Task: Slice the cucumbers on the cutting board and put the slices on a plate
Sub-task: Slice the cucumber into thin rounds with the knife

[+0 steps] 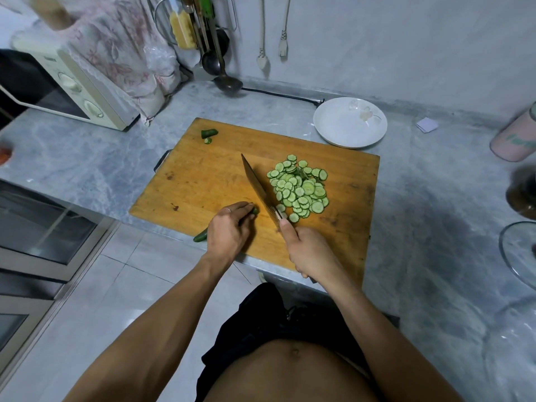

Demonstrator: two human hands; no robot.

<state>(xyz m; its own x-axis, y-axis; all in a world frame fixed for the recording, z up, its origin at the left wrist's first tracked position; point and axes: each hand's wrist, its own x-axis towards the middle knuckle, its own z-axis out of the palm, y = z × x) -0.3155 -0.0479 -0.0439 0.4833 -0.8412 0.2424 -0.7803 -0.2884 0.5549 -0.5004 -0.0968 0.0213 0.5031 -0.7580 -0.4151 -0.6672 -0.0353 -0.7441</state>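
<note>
A wooden cutting board (pixel 208 175) lies on the marble counter. My left hand (pixel 229 230) grips a short piece of cucumber (pixel 200 236) near the board's front edge; its dark end sticks out below my wrist and its cut tip shows at my fingertips. My right hand (pixel 307 250) holds the handle of a cleaver (pixel 258 190), whose blade stands on the board just right of my left fingertips. A heap of thin cucumber slices (pixel 300 188) lies right of the blade. A cut-off cucumber end (pixel 209 133) with a small slice sits at the board's far left corner. A white plate (pixel 348 123) stands behind the board.
A microwave (pixel 72 88) stands at the far left with a cloth-covered bundle behind it. Ladles (pixel 226 79) hang at the back wall. A pink canister (pixel 516 140), a dark jar (pixel 522 195) and a glass lid (pixel 519 250) sit along the right edge.
</note>
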